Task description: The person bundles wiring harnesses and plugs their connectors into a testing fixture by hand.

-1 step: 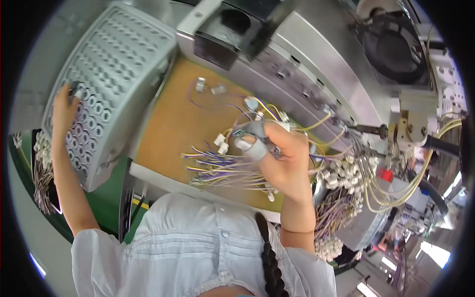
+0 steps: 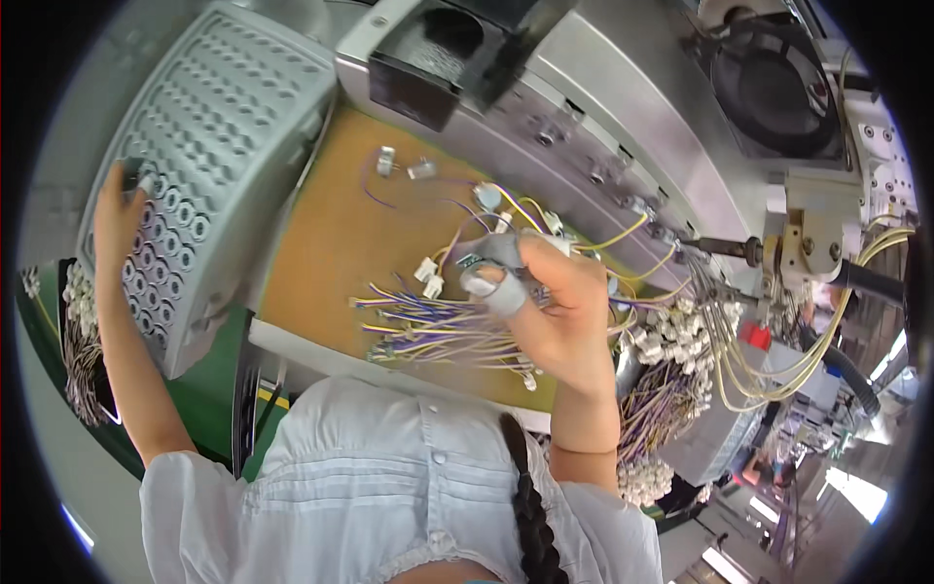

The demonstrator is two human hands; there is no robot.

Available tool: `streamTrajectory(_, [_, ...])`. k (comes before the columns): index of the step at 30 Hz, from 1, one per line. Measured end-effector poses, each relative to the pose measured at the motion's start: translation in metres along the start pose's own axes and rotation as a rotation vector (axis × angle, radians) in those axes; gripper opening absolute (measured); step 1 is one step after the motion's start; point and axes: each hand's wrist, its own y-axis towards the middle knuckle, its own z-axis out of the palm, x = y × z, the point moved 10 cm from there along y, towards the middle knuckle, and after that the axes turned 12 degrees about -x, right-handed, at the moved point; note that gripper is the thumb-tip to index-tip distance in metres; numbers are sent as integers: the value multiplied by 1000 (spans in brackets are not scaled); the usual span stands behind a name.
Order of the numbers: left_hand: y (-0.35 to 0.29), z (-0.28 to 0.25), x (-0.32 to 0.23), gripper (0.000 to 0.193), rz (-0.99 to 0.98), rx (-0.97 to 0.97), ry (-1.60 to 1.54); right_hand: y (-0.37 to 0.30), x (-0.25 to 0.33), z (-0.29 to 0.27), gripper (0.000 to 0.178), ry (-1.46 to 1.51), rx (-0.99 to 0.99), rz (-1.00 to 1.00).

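My left hand (image 2: 117, 219) reaches over a pale grey tray (image 2: 258, 58) with rows of pockets, many holding small round metal-and-white parts (image 2: 185, 212). Its fingers close at the tray's left side, one tip dark-covered; what they pinch is hidden. Above the brown work mat (image 2: 321, 234), my right hand (image 2: 559, 302) is closed, grey covers on thumb and index finger. Between those tips shows a small dark greenish piece (image 2: 469, 261). Under and beside this hand lies a bundle of purple, yellow and white wires (image 2: 418, 326). White connectors (image 2: 426, 273) rest just left of the fingers.
A metal machine (image 2: 623, 88) runs along the back, with a black box (image 2: 418, 73) on it. At right, a rod-tipped tool (image 2: 720, 250) points over the mat. Piles of connector-ended wires (image 2: 666, 389) hang at the right; another bundle (image 2: 83, 360) lies far left.
The tray, mat and machine sit slightly farther left in the picture. My left hand shifts a little left with the tray. My right hand keeps nearly the same pose and place.
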Motion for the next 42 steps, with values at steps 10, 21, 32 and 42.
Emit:
streamTrajectory(10, [-59,-49,-369,44,-102,431,-1614,-9,-24,10,9,155,44,184])
streamTrajectory(21, [-77,-47,-408,32,0,472,-1543,-17,-12,-2,16,94,93,104])
streamTrajectory(32, [-65,-101,-423,27,489,9,-1176,-28,-48,12,9,409,334,588])
streamTrajectory(42, [-56,-48,-442,29,282,416,-1400,-14,-47,4,22,450,179,480])
